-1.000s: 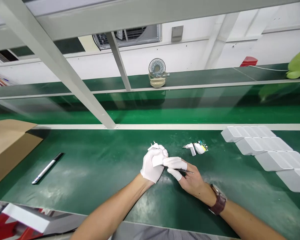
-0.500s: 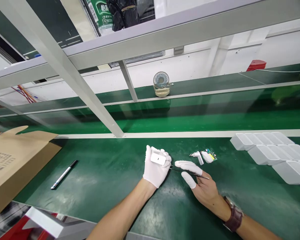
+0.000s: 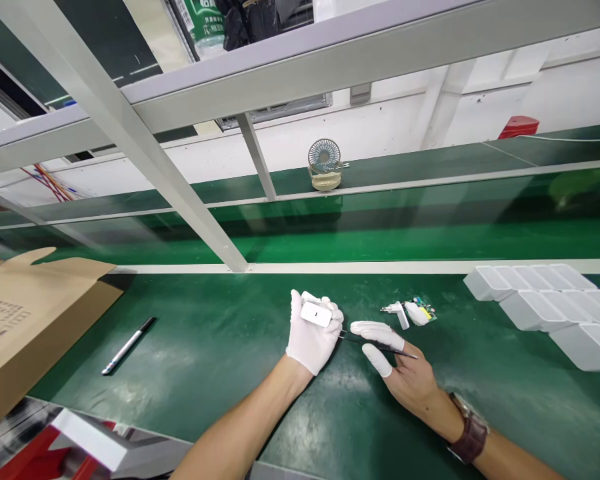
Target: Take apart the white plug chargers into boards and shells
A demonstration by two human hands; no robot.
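My left hand point(image 3: 311, 343), in a white glove, is turned palm up near the middle of the bench. Its fingers curl around a white plastic casing point(image 3: 316, 314), rounded at the corners, with a small dark slot in its face. Another white bit shows behind it, partly hidden. To the right, my right hand point(image 3: 405, 373) wears white finger covers and holds thin dark tweezers point(image 3: 365, 341) between thumb and fingers. Their tips point at my left hand's fingers. Beyond my right hand lie a white plug piece point(image 3: 397, 313) and a small circuit board point(image 3: 423, 311) with coloured parts.
White plastic bins point(image 3: 535, 310) stand in rows at the right. A marker pen point(image 3: 129, 347) lies left on the green bench point(image 3: 205, 333), beside a cardboard box point(image 3: 45, 313). A slanting metal post point(image 3: 180, 180) meets the bench's back rail; a small fan point(image 3: 325, 163) stands behind.
Both hands keep almost the same pose, with the casing and tweezers in place. Only the camera view has shifted slightly.
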